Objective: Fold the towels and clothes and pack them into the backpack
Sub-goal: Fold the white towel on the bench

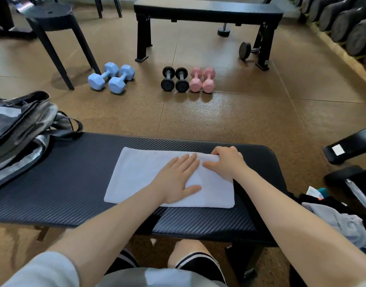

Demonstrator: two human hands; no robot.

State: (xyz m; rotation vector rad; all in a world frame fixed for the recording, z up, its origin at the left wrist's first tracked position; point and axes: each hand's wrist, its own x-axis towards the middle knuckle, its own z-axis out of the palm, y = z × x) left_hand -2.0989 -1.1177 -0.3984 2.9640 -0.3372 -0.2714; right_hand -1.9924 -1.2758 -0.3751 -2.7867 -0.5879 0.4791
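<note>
Now, in the head view, the white towel [149, 175] lies on the padded bench [78, 175], already folded once. The left hand [179, 179] presses it flat with straight fingers; the right hand [226, 160] pinches its far right corner. Next probably comes another fold, then packing into the backpack [18, 129] at the bench's left end.

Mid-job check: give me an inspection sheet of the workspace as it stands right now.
Surface: black padded bench, ribbed cover.
Job's things: white towel lying flat on the bench, partly folded; grey backpack at the bench's left end; grey clothes heaped at right.
Clutter: nothing seen on the bench.
Grippers: left hand pressing flat on towel; right hand gripping its far right edge.
Cables: nothing seen.
Surroundings: blue dumbbells, black dumbbells, pink dumbbells, second bench, stool.
</note>
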